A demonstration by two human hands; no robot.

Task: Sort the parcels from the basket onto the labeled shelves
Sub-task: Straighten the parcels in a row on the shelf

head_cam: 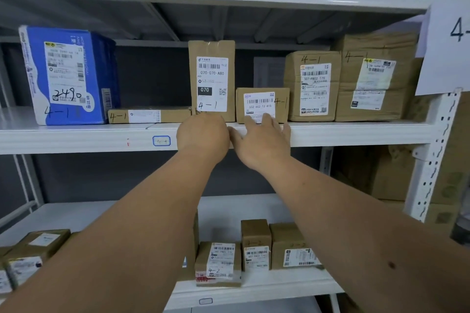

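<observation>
Your landmark is the middle shelf (76, 134), the white board with a small blue-framed tag "4-1" (161, 141) on its front edge.

On this shelf, at the far left, stands the blue box (68, 73), marked "2490" and "4-1". At the far right end stands the large brown parcel (373, 79), and just beside it, toward the centre, a medium parcel (312, 86) with "4-1" written on top. In the centre of the shelf stands the tall upright parcel (212, 79), label "070-070-A80" and "4-1". Between this one and the blue box lies a flat parcel (150, 115) on its long side. Between the tall upright parcel and the medium parcel sits the small parcel (262, 104), label "502 602 12 815".

Your left hand (203, 134) is at the front edge of the shelf, just under the tall upright parcel. Its fingers are curled forward toward the bottom of that parcel; if they really grip it, you cannot tell, because the back of the hand hides them.

Your right hand (262, 142) is spread, fingers straight, and the fingertips (267, 118) touch the lower front of the small parcel.

Under the landmark shelf, the lower shelf (254, 292) carries smaller parcels marked "4-2" (221, 262).
</observation>
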